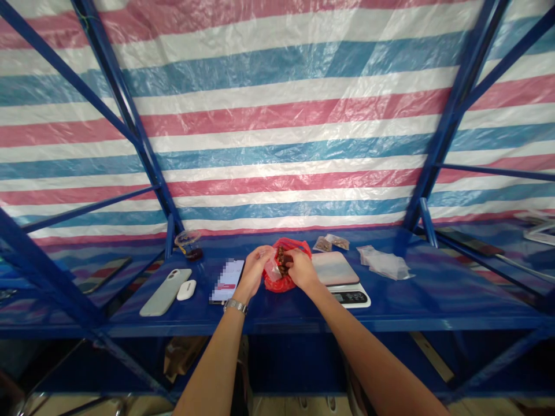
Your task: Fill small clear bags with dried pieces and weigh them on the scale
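Observation:
A red plastic bag [286, 282] with brown pieces inside sits on the blue shelf [433, 300], in front of me. My left hand [255, 270] pinches a small clear packet [273, 269] beside the bag's mouth; a metal watch is on that wrist. My right hand [300, 267] is closed on a clump of the brown pieces [282, 260] just over the bag. The two hands nearly touch.
A kitchen scale [340, 278] stands right of the bag, with filled small packets [332, 242] behind it and empty clear packets [384, 263] further right. Left are a lit phone [228, 281], a grey phone [165, 292], a white case [186, 289] and a small container [189, 244]. Blue rack struts flank the shelf.

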A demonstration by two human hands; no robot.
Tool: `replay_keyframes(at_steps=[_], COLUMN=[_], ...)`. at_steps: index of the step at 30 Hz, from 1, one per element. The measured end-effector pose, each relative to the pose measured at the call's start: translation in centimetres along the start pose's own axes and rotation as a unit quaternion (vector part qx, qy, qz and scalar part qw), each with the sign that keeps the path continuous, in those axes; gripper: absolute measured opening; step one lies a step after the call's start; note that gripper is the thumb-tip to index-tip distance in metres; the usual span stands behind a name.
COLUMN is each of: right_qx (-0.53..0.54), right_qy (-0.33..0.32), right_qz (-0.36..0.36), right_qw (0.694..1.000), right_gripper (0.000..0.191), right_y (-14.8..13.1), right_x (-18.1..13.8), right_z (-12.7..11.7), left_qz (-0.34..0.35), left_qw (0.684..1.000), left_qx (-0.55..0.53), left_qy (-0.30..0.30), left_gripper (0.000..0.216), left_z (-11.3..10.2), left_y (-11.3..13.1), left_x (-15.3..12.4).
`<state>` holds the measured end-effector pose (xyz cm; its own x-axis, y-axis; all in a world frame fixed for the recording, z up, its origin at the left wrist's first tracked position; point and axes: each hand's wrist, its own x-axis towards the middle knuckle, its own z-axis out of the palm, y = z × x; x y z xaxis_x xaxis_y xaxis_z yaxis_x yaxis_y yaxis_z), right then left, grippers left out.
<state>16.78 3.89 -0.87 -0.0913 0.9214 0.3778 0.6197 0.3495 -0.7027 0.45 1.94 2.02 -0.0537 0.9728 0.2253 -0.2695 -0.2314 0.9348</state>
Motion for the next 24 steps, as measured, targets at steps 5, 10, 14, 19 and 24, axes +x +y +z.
replay_keyframes(at_steps=[5,10,14,19,24], right_qx=[0.05,0.121,0.168,0.188,0.188], right_qy=[0.006,-0.01,-0.003,0.019,0.047], right_qz=[0.01,-0.002,0.002,0.012,0.012], right_qw=[0.999,0.993,0.986,0.982,0.981], right_gripper=[0.044,0.04,0.04,0.035,0.03], right_y=[-0.3,-0.7,-0.4,0.1,-0.1], right_x=[-0.2,0.0,0.4,0.2,-0.1], right_z=[0.4,0.3,0.1,-0.3,-0.6], left_qz=[-0.001,0.016,0.068,0.115,0.162], left_qw=[1.0,0.997,0.987,0.967,0.953], left_qx=[0.007,0.076,0.147,0.225,0.244], left_qy=[-0.008,-0.014,-0.011,-0.007,0.071], left_gripper=[0.032,0.044,0.044,0.039,0.033], left_z=[0.0,-0.3,-0.8,-1.6,-2.2], left_y=[0.5,0.7,0.8,0.5,1.1], left_x=[-0.5,-0.2,0.1,0.1,0.3])
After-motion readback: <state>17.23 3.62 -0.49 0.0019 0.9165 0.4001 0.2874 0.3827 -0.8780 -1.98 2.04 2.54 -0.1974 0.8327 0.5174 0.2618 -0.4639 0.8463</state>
